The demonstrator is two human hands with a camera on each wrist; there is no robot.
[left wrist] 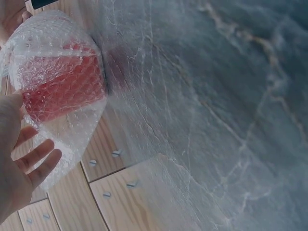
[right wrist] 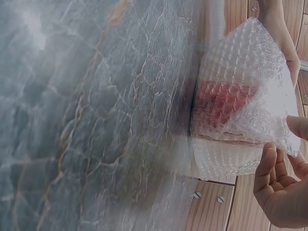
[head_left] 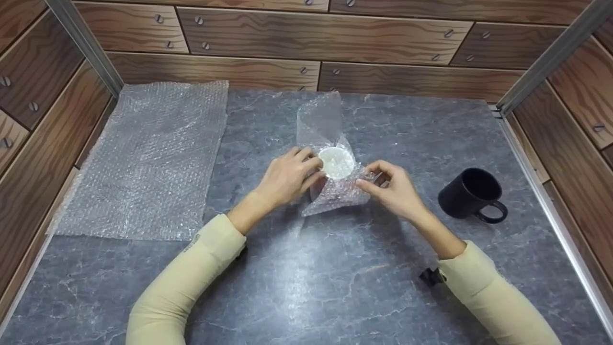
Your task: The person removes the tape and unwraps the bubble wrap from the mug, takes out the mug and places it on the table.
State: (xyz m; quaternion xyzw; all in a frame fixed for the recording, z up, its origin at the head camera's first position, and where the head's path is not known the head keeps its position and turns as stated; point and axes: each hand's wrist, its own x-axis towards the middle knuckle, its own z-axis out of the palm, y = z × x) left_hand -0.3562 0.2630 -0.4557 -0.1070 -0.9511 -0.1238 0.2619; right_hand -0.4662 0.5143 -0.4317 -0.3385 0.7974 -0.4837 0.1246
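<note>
A round container with a pale disc-shaped top (head_left: pixel 336 163) and a red side (right wrist: pixel 224 103) stands upright in a sheet of bubble wrap (head_left: pixel 320 122). Its exact kind is blurred by the wrap. At its left edge, my left hand (head_left: pixel 289 175) holds the wrap with thumb and index finger, the other fingers spread loosely in the left wrist view. On the right, my right hand (head_left: pixel 392 189) pinches a corner of the wrap between thumb and fingers. Wrap covers the front of the container, while its far end lies on the table behind.
A larger flat sheet of bubble wrap (head_left: pixel 148 163) lies on the table's left. To the right stands a black mug (head_left: pixel 469 194), handle toward the front right. Wood-patterned walls (head_left: pixel 316 38) and metal posts (head_left: pixel 550 57) bound the grey marbled table (head_left: pixel 311 287).
</note>
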